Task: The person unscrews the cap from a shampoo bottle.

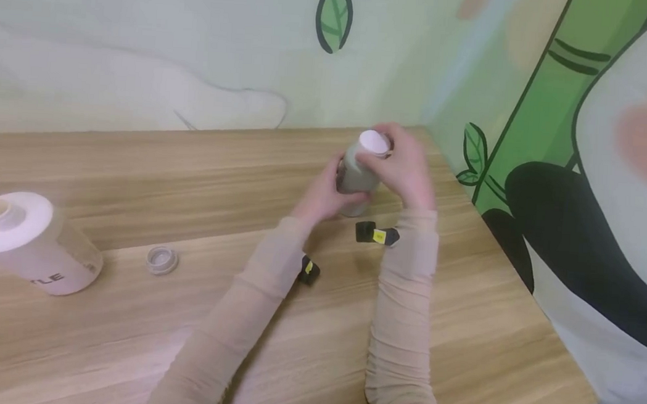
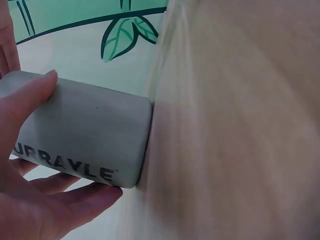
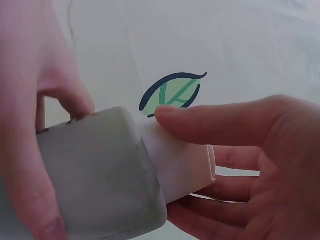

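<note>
At the back right of the table, my left hand grips a grey-green bottle around its body, thumb on one side and fingers on the other. Dark lettering runs along the bottle, and its base is right at the tabletop in the left wrist view. My right hand holds the white cap at the bottle's top between thumb and fingers. In the head view, the cap's pale round top shows between the thumb and forefinger. The hands hide part of the bottle and its lettering.
At the left stands a large white bottle with an uncovered neck. Beside it a small round cap lies on the wooden table. A painted wall borders the back and right. Black wrist devices with yellow labels hang by both sleeves.
</note>
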Tool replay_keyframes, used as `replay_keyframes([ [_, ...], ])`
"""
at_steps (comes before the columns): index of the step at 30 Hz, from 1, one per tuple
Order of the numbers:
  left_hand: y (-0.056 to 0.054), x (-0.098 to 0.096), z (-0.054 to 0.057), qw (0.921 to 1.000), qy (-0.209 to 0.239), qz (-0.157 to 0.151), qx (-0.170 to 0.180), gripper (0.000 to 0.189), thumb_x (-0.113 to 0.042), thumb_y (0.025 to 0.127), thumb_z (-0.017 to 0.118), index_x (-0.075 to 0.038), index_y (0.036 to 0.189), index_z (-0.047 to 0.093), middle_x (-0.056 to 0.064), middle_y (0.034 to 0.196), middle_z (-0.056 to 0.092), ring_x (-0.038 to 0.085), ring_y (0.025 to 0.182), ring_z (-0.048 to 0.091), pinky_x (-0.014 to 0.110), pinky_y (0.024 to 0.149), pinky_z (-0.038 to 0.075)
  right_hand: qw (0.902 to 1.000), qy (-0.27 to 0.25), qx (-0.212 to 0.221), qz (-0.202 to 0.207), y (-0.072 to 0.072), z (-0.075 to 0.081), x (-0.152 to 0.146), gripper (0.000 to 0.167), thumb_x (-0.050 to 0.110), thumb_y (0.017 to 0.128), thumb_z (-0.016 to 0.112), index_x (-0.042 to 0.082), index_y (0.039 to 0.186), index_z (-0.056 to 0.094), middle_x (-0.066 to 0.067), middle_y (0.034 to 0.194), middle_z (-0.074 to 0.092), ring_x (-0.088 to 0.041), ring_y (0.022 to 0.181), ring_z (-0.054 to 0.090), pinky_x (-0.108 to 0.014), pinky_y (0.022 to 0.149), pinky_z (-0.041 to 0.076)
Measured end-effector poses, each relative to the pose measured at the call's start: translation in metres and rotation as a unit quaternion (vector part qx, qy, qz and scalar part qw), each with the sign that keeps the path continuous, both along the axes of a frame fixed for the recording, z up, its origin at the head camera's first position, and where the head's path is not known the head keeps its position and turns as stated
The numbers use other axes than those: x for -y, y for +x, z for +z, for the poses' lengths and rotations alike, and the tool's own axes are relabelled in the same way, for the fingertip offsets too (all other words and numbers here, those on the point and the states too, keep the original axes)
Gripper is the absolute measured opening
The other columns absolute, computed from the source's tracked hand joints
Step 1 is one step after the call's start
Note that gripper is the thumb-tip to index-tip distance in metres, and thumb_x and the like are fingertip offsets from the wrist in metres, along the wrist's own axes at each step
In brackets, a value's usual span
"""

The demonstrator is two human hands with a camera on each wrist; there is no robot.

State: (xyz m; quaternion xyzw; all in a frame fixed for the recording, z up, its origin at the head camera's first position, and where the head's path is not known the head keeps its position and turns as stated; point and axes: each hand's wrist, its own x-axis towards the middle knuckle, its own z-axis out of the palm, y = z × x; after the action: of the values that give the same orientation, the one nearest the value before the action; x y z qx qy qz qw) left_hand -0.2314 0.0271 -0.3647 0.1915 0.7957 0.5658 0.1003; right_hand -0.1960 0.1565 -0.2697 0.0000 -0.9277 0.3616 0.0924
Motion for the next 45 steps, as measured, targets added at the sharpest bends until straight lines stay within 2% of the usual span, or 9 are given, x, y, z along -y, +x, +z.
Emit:
replay_keyframes([
  [8, 0.002, 0.015, 0.015, 0.9998, 0.000, 0.014, -0.012, 0.091, -0.026, 0.076, 0.082, -0.022, 0.150, 0.029, 0.009, 0.151, 0.043, 0.029, 0.137, 0.044, 0.049, 0.114, 0.035, 0.9995, -0.028, -0.012, -0.003, 0.001, 0.007, 0.008, 0.056, 0.016, 0.082, 0.074, 0.003, 0.132, 0.053, -0.016, 0.129, 0.062, -0.028, 0.115, 0.059, -0.040, 0.098, 0.051],
  [12, 0.006, 0.019, 0.024, 0.9995, -0.005, 0.019, -0.025, 0.090, -0.028, 0.076, 0.082, -0.021, 0.149, 0.031, 0.008, 0.150, 0.044, 0.029, 0.135, 0.045, 0.048, 0.114, 0.036, 0.9979, -0.054, -0.034, -0.004, 0.005, 0.011, 0.007, 0.058, 0.016, 0.082, 0.075, 0.003, 0.133, 0.053, -0.016, 0.128, 0.062, -0.026, 0.110, 0.061, -0.037, 0.094, 0.053],
  [15, 0.011, 0.022, 0.032, 0.9992, -0.010, 0.025, -0.029, 0.090, -0.029, 0.075, 0.083, -0.023, 0.148, 0.031, 0.008, 0.148, 0.046, 0.027, 0.133, 0.047, 0.047, 0.112, 0.038, 0.9954, -0.081, -0.052, -0.001, 0.010, 0.015, 0.007, 0.056, 0.017, 0.081, 0.075, 0.004, 0.132, 0.056, -0.015, 0.126, 0.064, -0.024, 0.106, 0.062, -0.036, 0.091, 0.054],
  [18, 0.019, 0.035, 0.043, 0.9984, -0.018, 0.036, -0.040, 0.092, -0.029, 0.074, 0.084, -0.023, 0.148, 0.031, 0.007, 0.147, 0.047, 0.026, 0.132, 0.047, 0.047, 0.112, 0.038, 0.9924, -0.102, -0.067, 0.015, 0.015, 0.019, 0.014, 0.053, 0.017, 0.081, 0.075, 0.005, 0.129, 0.058, -0.013, 0.125, 0.065, -0.022, 0.106, 0.061, -0.035, 0.091, 0.053],
  [24, 0.033, 0.065, 0.059, 0.9950, -0.046, 0.042, -0.078, 0.092, -0.028, 0.074, 0.083, -0.017, 0.146, 0.027, 0.007, 0.144, 0.048, 0.025, 0.128, 0.049, 0.045, 0.110, 0.040, 0.9872, -0.118, -0.079, 0.071, 0.023, 0.029, 0.033, 0.048, 0.015, 0.080, 0.076, 0.006, 0.125, 0.062, -0.011, 0.123, 0.066, -0.020, 0.107, 0.061, -0.035, 0.093, 0.053],
  [31, 0.056, 0.106, 0.066, 0.9930, -0.047, 0.035, -0.102, 0.083, -0.022, 0.072, 0.084, -0.012, 0.140, 0.037, 0.006, 0.135, 0.053, 0.023, 0.121, 0.051, 0.043, 0.107, 0.042, 0.9789, -0.104, -0.082, 0.155, 0.037, 0.036, 0.060, 0.044, 0.010, 0.078, 0.078, 0.005, 0.119, 0.064, -0.010, 0.115, 0.068, -0.019, 0.100, 0.063, -0.033, 0.087, 0.055],
  [36, 0.076, 0.136, 0.072, 0.9886, -0.086, 0.056, -0.110, 0.083, -0.023, 0.069, 0.086, -0.010, 0.138, 0.041, 0.007, 0.130, 0.056, 0.025, 0.117, 0.054, 0.045, 0.103, 0.045, 0.9711, -0.096, -0.071, 0.207, 0.048, 0.040, 0.078, 0.043, 0.013, 0.076, 0.080, 0.007, 0.115, 0.065, -0.007, 0.112, 0.068, -0.017, 0.098, 0.064, -0.034, 0.087, 0.056],
  [41, 0.096, 0.165, 0.069, 0.9800, -0.132, 0.072, -0.130, 0.077, -0.028, 0.070, 0.085, -0.009, 0.132, 0.045, 0.010, 0.122, 0.061, 0.028, 0.109, 0.058, 0.046, 0.096, 0.049, 0.9611, -0.063, -0.061, 0.262, 0.055, 0.037, 0.098, 0.043, 0.015, 0.077, 0.080, 0.005, 0.114, 0.062, -0.008, 0.112, 0.067, -0.017, 0.099, 0.065, -0.031, 0.087, 0.056],
  [45, 0.105, 0.181, 0.068, 0.9691, -0.176, 0.076, -0.155, 0.076, -0.030, 0.070, 0.084, -0.007, 0.131, 0.045, 0.013, 0.117, 0.063, 0.030, 0.103, 0.062, 0.047, 0.090, 0.052, 0.9542, -0.030, -0.058, 0.292, 0.055, 0.036, 0.110, 0.046, 0.015, 0.077, 0.080, 0.003, 0.117, 0.060, -0.010, 0.113, 0.067, -0.020, 0.101, 0.065, -0.031, 0.087, 0.057],
])
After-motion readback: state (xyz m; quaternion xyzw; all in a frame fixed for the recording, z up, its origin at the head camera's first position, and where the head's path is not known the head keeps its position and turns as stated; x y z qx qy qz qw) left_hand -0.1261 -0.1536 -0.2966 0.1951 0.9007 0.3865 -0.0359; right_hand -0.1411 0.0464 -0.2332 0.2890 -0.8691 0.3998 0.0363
